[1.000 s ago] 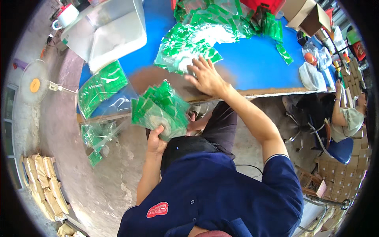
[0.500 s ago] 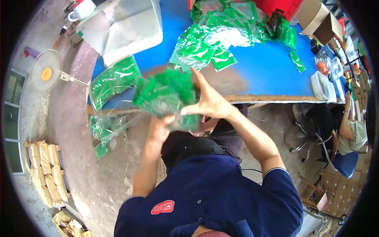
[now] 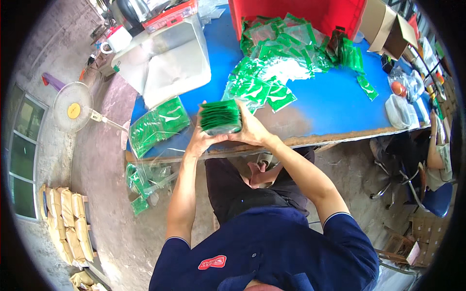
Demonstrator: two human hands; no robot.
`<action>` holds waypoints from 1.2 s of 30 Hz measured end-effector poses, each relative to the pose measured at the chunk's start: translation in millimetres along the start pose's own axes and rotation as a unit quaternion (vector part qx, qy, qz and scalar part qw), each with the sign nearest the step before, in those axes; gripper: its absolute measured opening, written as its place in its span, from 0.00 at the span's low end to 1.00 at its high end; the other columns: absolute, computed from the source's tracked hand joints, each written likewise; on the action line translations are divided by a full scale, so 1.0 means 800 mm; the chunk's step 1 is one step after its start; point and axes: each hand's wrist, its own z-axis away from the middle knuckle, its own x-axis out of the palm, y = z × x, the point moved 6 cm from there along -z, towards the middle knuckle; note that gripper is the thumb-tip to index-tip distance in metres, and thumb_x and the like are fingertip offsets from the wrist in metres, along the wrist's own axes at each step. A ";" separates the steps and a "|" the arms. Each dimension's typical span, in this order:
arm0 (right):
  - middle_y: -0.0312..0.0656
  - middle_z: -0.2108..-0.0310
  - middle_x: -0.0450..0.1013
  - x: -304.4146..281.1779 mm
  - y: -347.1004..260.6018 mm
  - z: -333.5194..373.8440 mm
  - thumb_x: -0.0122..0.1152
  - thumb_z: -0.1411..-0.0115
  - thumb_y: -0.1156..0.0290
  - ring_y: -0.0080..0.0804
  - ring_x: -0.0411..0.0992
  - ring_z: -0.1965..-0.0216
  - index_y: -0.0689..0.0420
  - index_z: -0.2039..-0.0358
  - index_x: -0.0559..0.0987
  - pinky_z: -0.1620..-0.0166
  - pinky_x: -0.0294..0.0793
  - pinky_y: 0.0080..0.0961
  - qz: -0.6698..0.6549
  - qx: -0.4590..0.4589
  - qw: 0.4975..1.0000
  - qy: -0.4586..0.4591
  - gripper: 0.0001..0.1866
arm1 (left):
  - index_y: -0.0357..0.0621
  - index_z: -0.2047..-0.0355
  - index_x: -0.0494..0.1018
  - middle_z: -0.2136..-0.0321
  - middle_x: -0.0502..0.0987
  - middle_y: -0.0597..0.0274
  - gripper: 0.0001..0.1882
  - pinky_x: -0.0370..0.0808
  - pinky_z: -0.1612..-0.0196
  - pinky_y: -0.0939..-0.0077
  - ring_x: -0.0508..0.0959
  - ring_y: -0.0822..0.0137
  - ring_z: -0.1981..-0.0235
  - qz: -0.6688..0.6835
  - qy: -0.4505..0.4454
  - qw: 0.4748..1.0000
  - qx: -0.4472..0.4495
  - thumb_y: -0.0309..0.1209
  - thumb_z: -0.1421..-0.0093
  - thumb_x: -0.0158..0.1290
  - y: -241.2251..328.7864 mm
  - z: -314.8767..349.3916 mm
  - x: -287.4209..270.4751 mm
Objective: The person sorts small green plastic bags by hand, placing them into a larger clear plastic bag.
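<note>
Between my two hands I hold a stack of green packets (image 3: 220, 116), edges lined up, over the front edge of the blue table (image 3: 335, 106). My left hand (image 3: 199, 138) grips the stack's left side, and my right hand (image 3: 250, 127) presses against its right side. Both thumbs meet along the near side. Left of the stack lies a clear bag holding green packets (image 3: 161, 125). Beyond my hands spreads a loose pile of green and clear packets (image 3: 276, 72), spilling from a red bin (image 3: 301, 14).
A translucent plastic tub (image 3: 177, 72) stands at the back left, with a white mug (image 3: 117, 40) beside it. More green packets (image 3: 141, 186) hang below the table's left corner. A standing fan (image 3: 74, 107) is at the left. At the right a person (image 3: 437, 160) sits near a chair.
The loose, fanned packets in my hands are now squared into a compact stack. My right hand has closed in on its side. The view has shifted, showing more of the red bin.
</note>
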 end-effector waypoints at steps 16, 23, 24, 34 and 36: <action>0.46 0.42 0.69 0.043 0.000 0.007 0.75 0.45 0.57 0.37 0.68 0.42 0.60 0.33 0.60 0.37 0.67 0.36 -0.369 0.115 0.919 0.078 0.46 | 0.44 0.33 0.58 0.38 0.67 0.57 0.42 0.65 0.34 0.60 0.68 0.61 0.37 0.319 0.163 0.933 0.024 0.22 0.47 0.61 -0.035 0.037 0.042; 0.52 0.41 0.66 -0.031 0.013 0.011 0.85 0.59 0.59 0.43 0.65 0.38 0.64 0.35 0.59 0.35 0.64 0.36 -0.128 0.045 0.991 0.006 0.57 | 0.48 0.26 0.24 0.37 0.65 0.53 0.69 0.63 0.33 0.63 0.68 0.59 0.37 -0.110 0.000 0.993 0.048 0.20 0.53 0.66 0.014 0.030 0.025; 0.52 0.41 0.66 -0.027 0.001 0.011 0.85 0.59 0.58 0.41 0.65 0.38 0.64 0.34 0.59 0.35 0.64 0.36 -0.075 0.043 0.996 -0.013 0.58 | 0.48 0.26 0.24 0.37 0.65 0.53 0.69 0.63 0.33 0.63 0.68 0.59 0.37 -0.113 0.004 0.992 0.050 0.20 0.53 0.66 0.010 0.032 0.018; 0.53 0.48 0.73 -0.019 0.028 0.005 0.83 0.56 0.57 0.36 0.71 0.46 0.71 0.42 0.67 0.42 0.71 0.31 -0.118 0.103 0.986 -0.048 0.48 | 0.46 0.27 0.34 0.38 0.63 0.53 0.61 0.72 0.40 0.65 0.68 0.60 0.38 -0.110 0.032 0.993 0.038 0.17 0.50 0.67 0.009 0.039 0.021; 0.46 0.48 0.73 -0.008 0.004 0.004 0.84 0.56 0.62 0.34 0.70 0.45 0.66 0.41 0.67 0.40 0.69 0.33 -0.097 0.090 0.990 -0.049 0.47 | 0.44 0.29 0.40 0.39 0.64 0.54 0.57 0.71 0.39 0.65 0.69 0.60 0.39 -0.188 0.026 0.980 0.066 0.17 0.50 0.67 0.004 0.039 0.007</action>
